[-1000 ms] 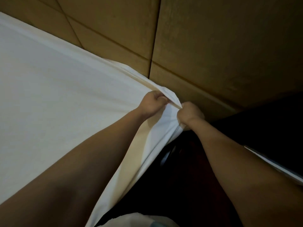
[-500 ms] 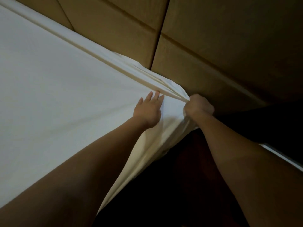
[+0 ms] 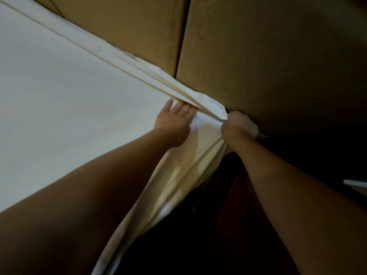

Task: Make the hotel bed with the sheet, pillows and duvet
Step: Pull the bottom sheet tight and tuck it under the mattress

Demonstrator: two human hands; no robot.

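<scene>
A white sheet (image 3: 65,100) covers the bed and runs up to the headboard, with a bunched fold stretched along its far edge toward the corner. My left hand (image 3: 174,122) lies flat on the sheet near that corner, fingers straight and tucked under the raised fold. My right hand (image 3: 238,128) grips the gathered corner of the sheet in a fist, right beside the headboard. Below both hands the sheet hangs down the side of the bed. No pillows or duvet are in view.
A padded tan headboard (image 3: 258,56) in panels fills the top and right. The floor beside the bed (image 3: 198,245) is dark. A pale edge of some furniture (image 3: 355,183) shows at the right.
My left hand let go of the sheet corner and now lies flat on the sheet. My right hand kept its grip and pulled the corner further right, tightening the fold.
</scene>
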